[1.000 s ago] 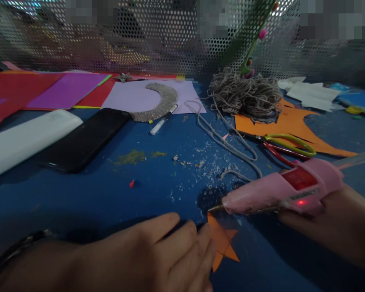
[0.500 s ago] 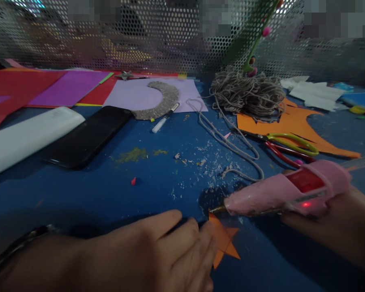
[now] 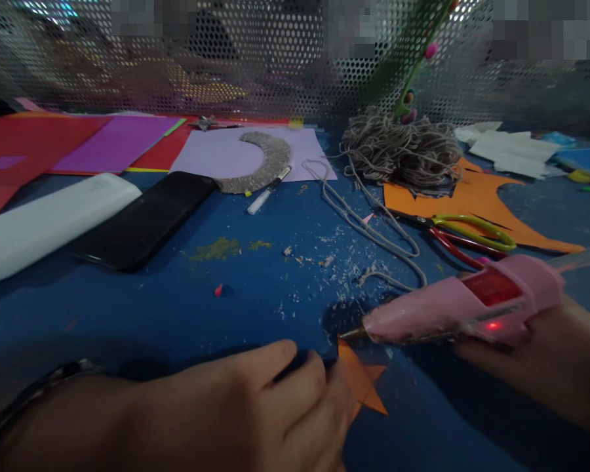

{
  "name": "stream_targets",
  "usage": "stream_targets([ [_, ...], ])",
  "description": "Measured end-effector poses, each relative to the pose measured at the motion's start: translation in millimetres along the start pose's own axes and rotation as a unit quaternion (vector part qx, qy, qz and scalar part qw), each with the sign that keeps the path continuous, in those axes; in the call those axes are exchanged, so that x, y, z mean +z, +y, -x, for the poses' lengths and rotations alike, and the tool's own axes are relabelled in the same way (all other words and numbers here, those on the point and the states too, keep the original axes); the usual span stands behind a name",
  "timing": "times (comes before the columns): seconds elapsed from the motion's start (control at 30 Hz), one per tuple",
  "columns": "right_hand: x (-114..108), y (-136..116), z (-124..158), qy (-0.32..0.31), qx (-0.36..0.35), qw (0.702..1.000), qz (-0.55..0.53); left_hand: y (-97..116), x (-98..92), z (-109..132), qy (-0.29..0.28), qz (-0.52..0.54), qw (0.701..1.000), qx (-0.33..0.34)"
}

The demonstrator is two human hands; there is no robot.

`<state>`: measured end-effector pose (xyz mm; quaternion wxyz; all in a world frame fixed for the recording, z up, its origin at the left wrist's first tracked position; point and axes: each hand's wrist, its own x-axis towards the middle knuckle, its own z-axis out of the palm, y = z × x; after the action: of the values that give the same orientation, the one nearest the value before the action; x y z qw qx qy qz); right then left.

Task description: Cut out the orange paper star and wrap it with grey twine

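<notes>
- The orange star [image 3: 365, 387] lies at 5 o'clock in your view on the blue table [image 3: 177, 314], its left part covered by your left hand [image 3: 270, 406].
- Your left fingers sit close together at the star's 9 o'clock side; whether they pinch or merely press, I cannot tell.
- Your right hand [image 3: 535, 357] is clamped around the glue gun [image 3: 437, 311], its nozzle [image 3: 354, 333] at the star's 12 o'clock tip.
- You seem to be gluing that tip; the next move likely calls for holding the star still and keeping your left fingers clear of the heat.
</notes>
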<state>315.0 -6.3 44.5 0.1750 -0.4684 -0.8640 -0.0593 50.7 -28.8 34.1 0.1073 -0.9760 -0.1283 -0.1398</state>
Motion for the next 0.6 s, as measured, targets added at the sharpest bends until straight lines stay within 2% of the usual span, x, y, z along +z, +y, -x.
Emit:
stream_targets([
  [0.2,3.5,3.6,5.7,-0.023,0.039,0.997,-0.057,3.0,0.3,3.1,-0.012,0.0,1.0,0.009],
  [0.4,-0.1,1.6,2.7,-0.017,0.067,0.996,-0.06,3.2,-2.8,7.9,-0.035,-0.022,0.998,0.039],
  [0.6,-0.5,2.2,2.9,-0.027,0.061,0.994,-0.083,2.9,-0.7,7.7,-0.033,-0.016,0.999,0.039],
])
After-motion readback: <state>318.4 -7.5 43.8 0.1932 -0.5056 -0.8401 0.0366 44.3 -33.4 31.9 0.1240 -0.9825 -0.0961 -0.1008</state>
